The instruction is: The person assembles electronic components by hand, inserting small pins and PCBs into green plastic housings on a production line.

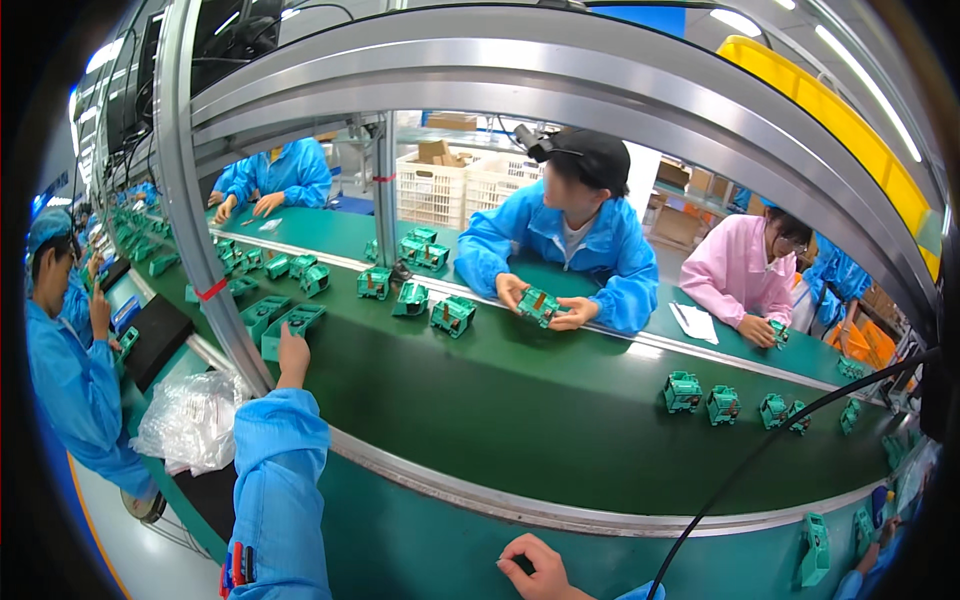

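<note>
My left hand reaches onto the dark green conveyor belt and grips the near edge of a green plastic housing, an open tray-like shell. The index finger lies over its rim; the other fingers are partly hidden. A second green housing lies right beside it to the left. My right hand rests low over the green worktable, loosely curled, with nothing visible in it. Further along the belt stand several green assemblies, one of them a boxy green unit.
An aluminium frame post rises by my left arm, and a beam crosses above. A clear plastic bag lies left. A black cable hangs at right. Across the belt, a co-worker in blue holds a green assembly; another wears pink.
</note>
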Demonstrator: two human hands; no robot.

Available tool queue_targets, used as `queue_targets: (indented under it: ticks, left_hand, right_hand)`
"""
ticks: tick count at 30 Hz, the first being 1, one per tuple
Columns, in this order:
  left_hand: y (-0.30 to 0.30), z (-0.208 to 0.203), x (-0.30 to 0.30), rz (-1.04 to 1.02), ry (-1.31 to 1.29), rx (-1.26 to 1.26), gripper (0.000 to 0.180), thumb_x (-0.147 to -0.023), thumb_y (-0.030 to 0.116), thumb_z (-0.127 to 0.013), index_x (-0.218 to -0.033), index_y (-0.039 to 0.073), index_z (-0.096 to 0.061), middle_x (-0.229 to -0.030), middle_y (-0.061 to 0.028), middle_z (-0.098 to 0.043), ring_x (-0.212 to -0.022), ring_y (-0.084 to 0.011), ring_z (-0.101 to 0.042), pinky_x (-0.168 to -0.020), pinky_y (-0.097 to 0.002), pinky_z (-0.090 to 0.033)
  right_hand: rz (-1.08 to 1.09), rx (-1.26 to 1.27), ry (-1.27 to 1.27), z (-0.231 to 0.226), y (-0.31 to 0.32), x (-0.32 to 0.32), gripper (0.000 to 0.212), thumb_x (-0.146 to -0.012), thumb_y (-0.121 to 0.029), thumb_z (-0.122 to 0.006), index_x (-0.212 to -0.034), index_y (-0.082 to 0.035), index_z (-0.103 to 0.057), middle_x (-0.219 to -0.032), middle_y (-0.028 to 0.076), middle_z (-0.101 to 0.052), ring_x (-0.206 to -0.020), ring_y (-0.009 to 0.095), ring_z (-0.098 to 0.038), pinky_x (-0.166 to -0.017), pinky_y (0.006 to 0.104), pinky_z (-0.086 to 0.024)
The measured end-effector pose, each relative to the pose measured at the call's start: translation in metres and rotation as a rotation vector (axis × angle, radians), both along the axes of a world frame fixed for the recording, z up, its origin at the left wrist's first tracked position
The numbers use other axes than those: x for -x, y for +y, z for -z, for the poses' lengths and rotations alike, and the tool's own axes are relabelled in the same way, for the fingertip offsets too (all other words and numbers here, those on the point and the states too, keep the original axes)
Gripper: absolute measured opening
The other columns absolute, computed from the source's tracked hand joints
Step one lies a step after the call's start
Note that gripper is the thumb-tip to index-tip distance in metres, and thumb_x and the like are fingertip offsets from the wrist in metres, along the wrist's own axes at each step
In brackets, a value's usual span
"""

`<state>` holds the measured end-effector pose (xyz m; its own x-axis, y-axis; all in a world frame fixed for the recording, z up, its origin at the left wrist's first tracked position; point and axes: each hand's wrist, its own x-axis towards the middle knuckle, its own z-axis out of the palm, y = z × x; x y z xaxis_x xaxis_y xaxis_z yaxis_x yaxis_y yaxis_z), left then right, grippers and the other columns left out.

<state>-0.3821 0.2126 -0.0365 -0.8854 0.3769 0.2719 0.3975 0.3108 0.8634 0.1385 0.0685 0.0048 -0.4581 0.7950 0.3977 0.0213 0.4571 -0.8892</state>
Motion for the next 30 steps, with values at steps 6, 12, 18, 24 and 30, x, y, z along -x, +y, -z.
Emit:
queue_targets:
  ticks: [6,12,18,24,30]
  left_hand:
    - [0.019,-0.003,-0.03,0.033,0.227,0.331,0.032,-0.076,0.007,-0.032,-0.105,-0.005,-0.036,-0.088,-0.0289,-0.053,-0.08,-0.0431,-0.051,-0.071,-0.0471,-0.04]
    - [0.012,-0.011,-0.048,-0.109,0.288,0.261,0.017,-0.077,0.006,-0.033,-0.09,-0.002,-0.038,-0.081,-0.0267,-0.054,-0.077,-0.0423,-0.052,-0.068,-0.0481,-0.041]
    - [-0.014,-0.076,-0.124,0.383,0.51,0.298,0.012,-0.077,0.01,-0.037,-0.086,0.007,-0.045,-0.077,-0.0185,-0.056,-0.073,-0.0384,-0.053,-0.061,-0.0439,-0.042]
    - [-0.073,-0.087,-0.293,1.447,0.273,0.398,0.012,-0.075,0.01,-0.047,-0.087,0.007,-0.049,-0.08,-0.0115,-0.054,-0.069,-0.031,-0.055,-0.061,-0.0365,-0.043]
    - [-0.1,-0.049,-0.39,2.042,0.217,0.318,0.014,-0.08,0.013,-0.043,-0.093,0.014,-0.044,-0.074,-0.0115,-0.053,-0.065,-0.0302,-0.054,-0.058,-0.0378,-0.042]
  right_hand:
    - [0.032,-0.005,-0.034,0.015,0.008,0.001,0.006,-0.071,-0.002,-0.056,-0.069,-0.003,-0.05,-0.068,0.006,-0.045,-0.058,0.015,-0.044,-0.052,0.024,-0.036]
    - [0.036,-0.021,-0.009,0.016,0.01,0.005,0.006,-0.071,-0.002,-0.056,-0.069,-0.002,-0.05,-0.068,0.006,-0.046,-0.058,0.016,-0.045,-0.053,0.024,-0.037]
    - [0.25,-0.336,0.025,-0.011,0.014,-0.004,0.008,-0.071,-0.004,-0.058,-0.071,-0.003,-0.05,-0.069,0.008,-0.048,-0.062,0.019,-0.047,-0.056,0.026,-0.038]
    - [0.405,-0.024,0.233,-0.01,0.027,-0.054,0.006,-0.073,-0.005,-0.055,-0.073,-0.002,-0.049,-0.083,0.006,-0.047,-0.07,0.011,-0.044,-0.062,0.0204,-0.035]
    - [0.495,0.325,0.387,0.01,-0.01,-0.082,0.006,-0.074,0.0,-0.05,-0.07,-0.002,-0.046,-0.072,0.001,-0.044,-0.064,0.008,-0.04,-0.057,0.0189,-0.032]
